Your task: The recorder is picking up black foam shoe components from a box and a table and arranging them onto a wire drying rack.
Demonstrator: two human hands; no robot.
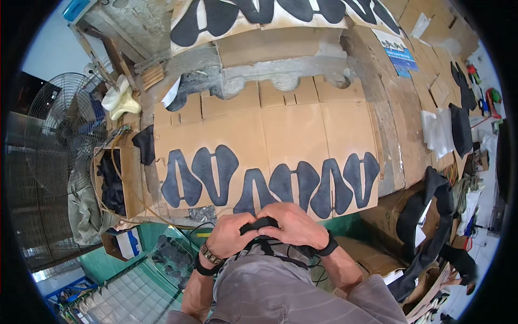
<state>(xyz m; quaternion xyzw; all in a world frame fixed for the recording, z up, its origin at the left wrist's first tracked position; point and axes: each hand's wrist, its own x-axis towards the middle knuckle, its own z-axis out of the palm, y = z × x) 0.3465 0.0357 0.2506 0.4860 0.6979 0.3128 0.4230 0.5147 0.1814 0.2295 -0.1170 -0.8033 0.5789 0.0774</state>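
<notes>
Close to my body, both hands grip one small black, soft-looking piece (259, 224). My left hand (231, 235) pinches its left end, and my right hand (298, 227) has thumb and fingers closed on the other end. Most of the piece's shape is hidden by my fingers. Just beyond lies a flat cardboard sheet (291, 124) bearing a row of several black, slotted, saddle-shaped pads. One pad (253, 189) lies right above my left hand, its lower end partly covered. Another pad (294, 181) is just past my right hand.
More black pads (210, 21) lie on a second sheet at the far edge. Leftward are a wire fan (65, 124), a cream saddle-shaped form (124, 100) and a box of dark material (111, 183). Long black strips (431, 216) hang over boxes at right.
</notes>
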